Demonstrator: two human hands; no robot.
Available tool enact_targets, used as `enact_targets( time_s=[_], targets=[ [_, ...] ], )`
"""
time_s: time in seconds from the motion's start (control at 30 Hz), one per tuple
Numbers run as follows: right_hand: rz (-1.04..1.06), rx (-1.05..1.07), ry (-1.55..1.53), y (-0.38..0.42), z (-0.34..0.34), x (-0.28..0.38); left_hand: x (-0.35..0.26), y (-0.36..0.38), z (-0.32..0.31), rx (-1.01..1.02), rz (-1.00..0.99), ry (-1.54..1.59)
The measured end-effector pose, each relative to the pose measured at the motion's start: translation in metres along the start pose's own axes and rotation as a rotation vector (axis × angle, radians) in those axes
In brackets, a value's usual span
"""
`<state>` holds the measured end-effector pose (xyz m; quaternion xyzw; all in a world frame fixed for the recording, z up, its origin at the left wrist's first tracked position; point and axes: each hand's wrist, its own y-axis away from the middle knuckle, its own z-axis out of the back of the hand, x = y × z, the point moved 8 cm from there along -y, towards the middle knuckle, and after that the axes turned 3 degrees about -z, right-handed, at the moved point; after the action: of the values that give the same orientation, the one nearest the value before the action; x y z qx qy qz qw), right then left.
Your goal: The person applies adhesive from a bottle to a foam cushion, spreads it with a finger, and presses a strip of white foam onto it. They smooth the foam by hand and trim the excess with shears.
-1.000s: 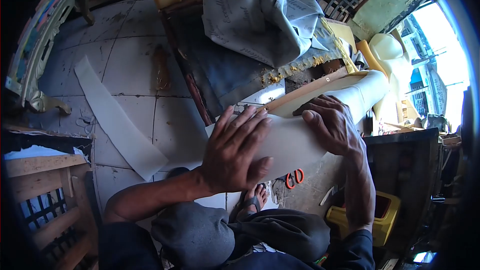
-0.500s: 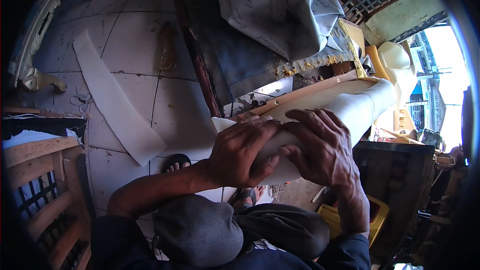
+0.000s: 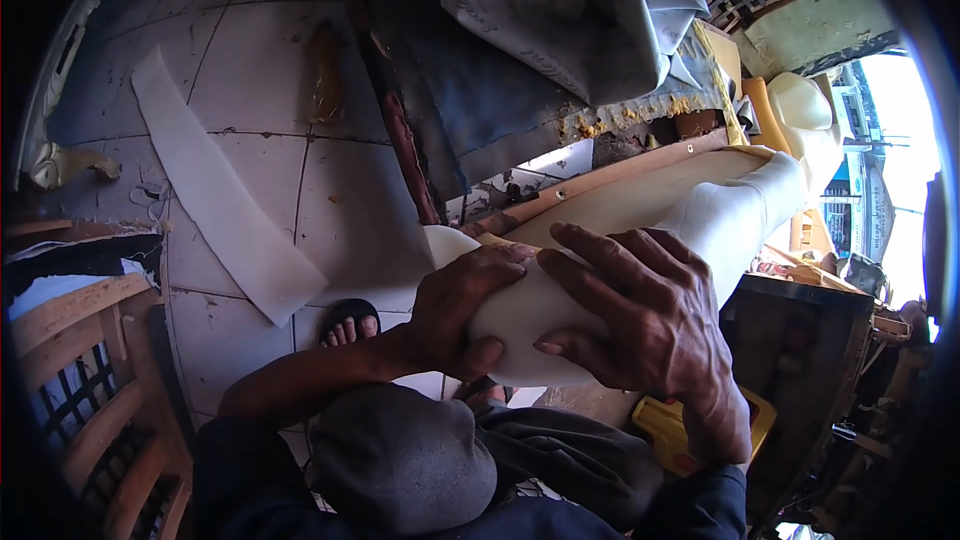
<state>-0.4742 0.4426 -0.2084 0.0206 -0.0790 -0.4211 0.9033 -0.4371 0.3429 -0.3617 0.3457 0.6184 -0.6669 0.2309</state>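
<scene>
A long padded piece (image 3: pixel 530 338), wrapped in white foam over a wooden frame, lies across the middle and reaches toward the upper right. Around its near left end my left hand (image 3: pixel 455 312) is gripped, thumb on the foam and fingers at the wooden edge. My right hand (image 3: pixel 640 305) rests on top with its fingers spread, touching the foam. A pointed white flap (image 3: pixel 447 245) sticks out beyond my left hand.
A white foam strip (image 3: pixel 215 200) lies on the tiled floor at left. Printed grey fabric (image 3: pixel 560 15) covers a dark upholstered panel (image 3: pixel 425 70). A slatted wooden frame (image 3: pixel 100 420) stands lower left, a yellow container (image 3: pixel 660 430) lower right.
My right hand has spread its fingers, and the two hands are farther apart. More of the foam surface shows between them. The view has shifted slightly.
</scene>
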Motion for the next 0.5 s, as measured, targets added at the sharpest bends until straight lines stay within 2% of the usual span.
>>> enact_targets(
  time_s=[0.13, 0.27, 0.4, 0.5],
  targets=[
    [-0.004, 0.052, 0.017, -0.004, -0.003, 0.001, 0.003, -0.001, 0.003, -0.007, 0.083, 0.025],
    [0.026, 0.09, 0.048, -0.01, -0.01, 0.013, 0.002, -0.005, 0.004, -0.002, 0.048, 0.028],
    [0.01, 0.036, -0.085, -0.015, -0.014, 0.023, 0.009, 0.003, 0.003, -0.036, 0.054, 0.08],
    [-0.024, 0.141, -0.042, -0.017, -0.021, 0.022, 0.014, 0.011, 0.01, -0.02, 0.07, 0.006]
  ],
)
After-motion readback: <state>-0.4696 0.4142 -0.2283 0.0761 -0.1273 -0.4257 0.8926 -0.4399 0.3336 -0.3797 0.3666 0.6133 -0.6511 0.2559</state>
